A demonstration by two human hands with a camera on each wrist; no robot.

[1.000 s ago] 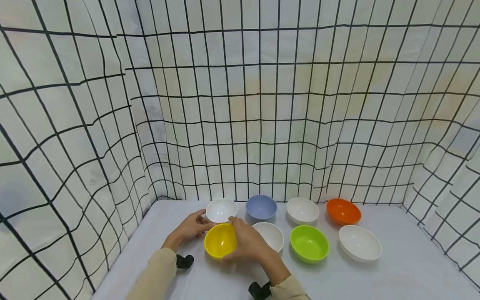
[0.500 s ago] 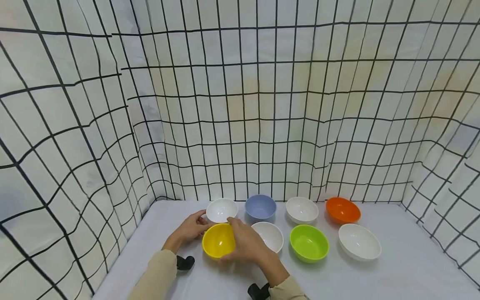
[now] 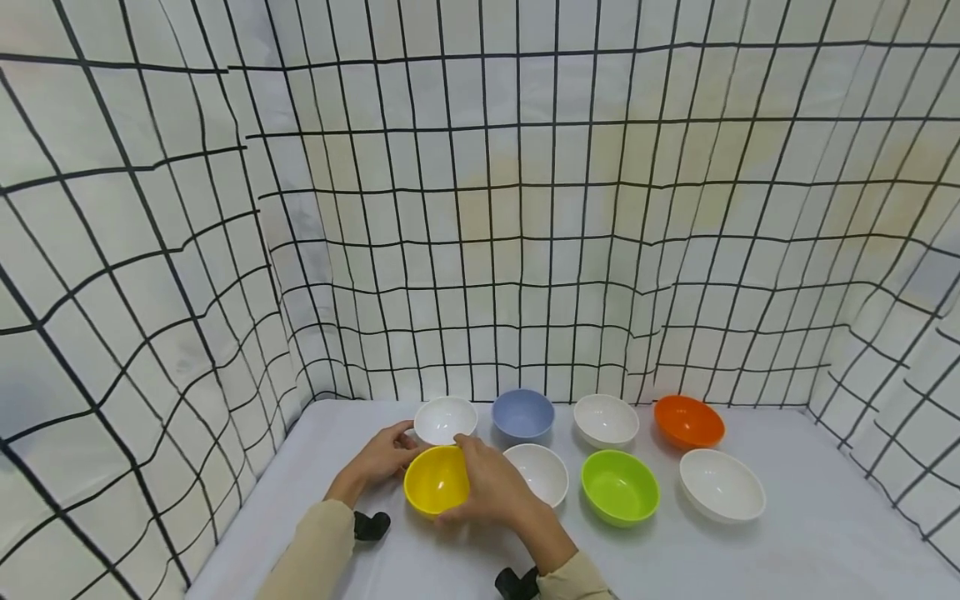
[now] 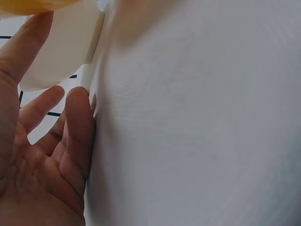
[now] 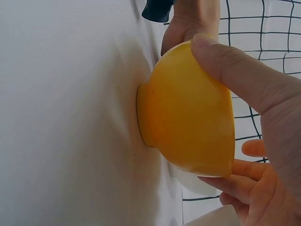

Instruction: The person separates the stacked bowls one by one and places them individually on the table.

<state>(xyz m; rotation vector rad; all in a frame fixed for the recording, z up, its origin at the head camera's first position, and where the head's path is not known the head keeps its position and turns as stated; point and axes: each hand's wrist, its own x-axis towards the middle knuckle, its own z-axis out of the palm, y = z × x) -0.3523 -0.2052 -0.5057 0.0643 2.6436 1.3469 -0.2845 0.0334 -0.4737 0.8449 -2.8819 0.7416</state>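
Observation:
A yellow bowl is upright in front of the left end of the two rows of bowls. My right hand grips it from the right, thumb on the near side and fingers reaching round the far side. On the other side is my left hand, its fingers loosely extended beside a white bowl. In the left wrist view its thumb reaches the edge of the yellow bowl, while the other fingers lie just short of the white bowl.
Behind and to the right stand a blue bowl, more white bowls, a green bowl and an orange bowl. All sit on a white cloth. White walls with a black grid enclose the back and sides.
The yellow bowl has shifted slightly left in my right hand's grip during the first half second. My left hand has stayed nearly where it was.

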